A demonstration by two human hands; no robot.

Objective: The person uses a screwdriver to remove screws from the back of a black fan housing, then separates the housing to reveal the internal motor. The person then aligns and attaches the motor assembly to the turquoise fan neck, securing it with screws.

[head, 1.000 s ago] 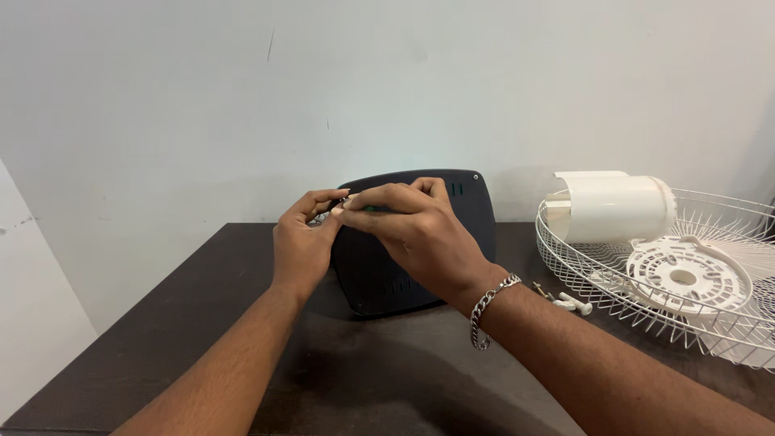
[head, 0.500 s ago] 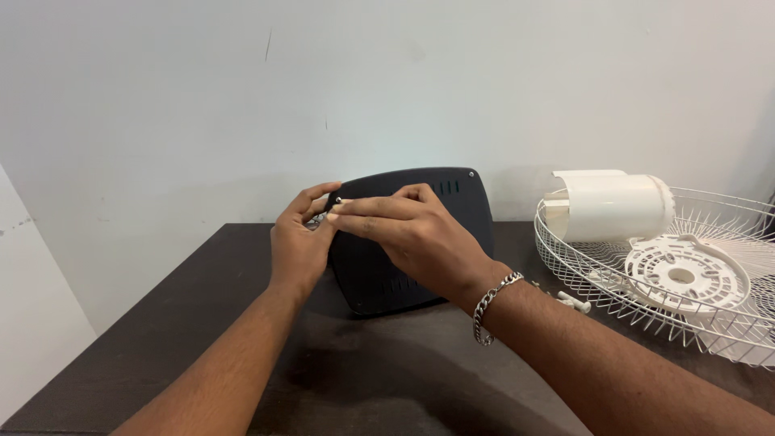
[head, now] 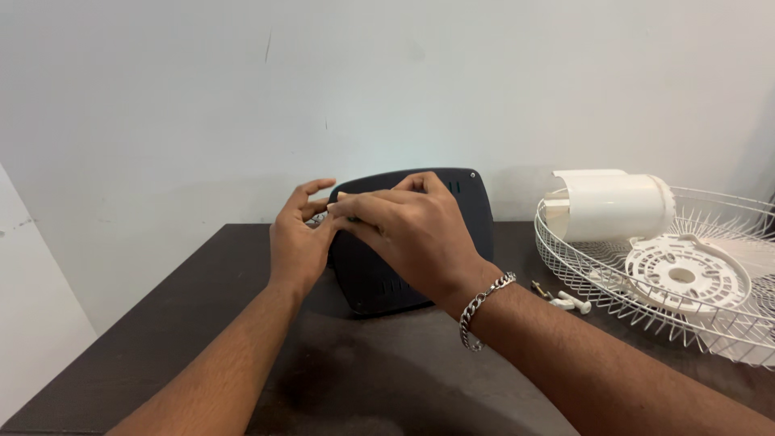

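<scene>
A dark rounded plastic panel [head: 379, 282] stands tilted up on the dark table [head: 363, 379] against the wall. Both hands meet at its upper left corner. My left hand [head: 297, 238] rests against the panel's left edge with its fingers spread, and a small metal part [head: 318, 216] shows beside its thumb. My right hand [head: 408, 230] reaches across the panel's face with its fingertips pinched together at that corner. What they pinch is hidden. A silver chain bracelet [head: 479, 311] hangs on my right wrist.
A white wire fan guard [head: 565, 254] lies at the right, holding a white cylindrical housing [head: 613, 206] and a round white plastic disc [head: 682, 278]. Small white and brass fasteners [head: 565, 300] lie on the table beside it. The white wall is close behind.
My left fingers have spread apart from their earlier pinch. My right fingers have curled over the corner, hiding the small screw tip seen half a second ago. The panel stays in place.
</scene>
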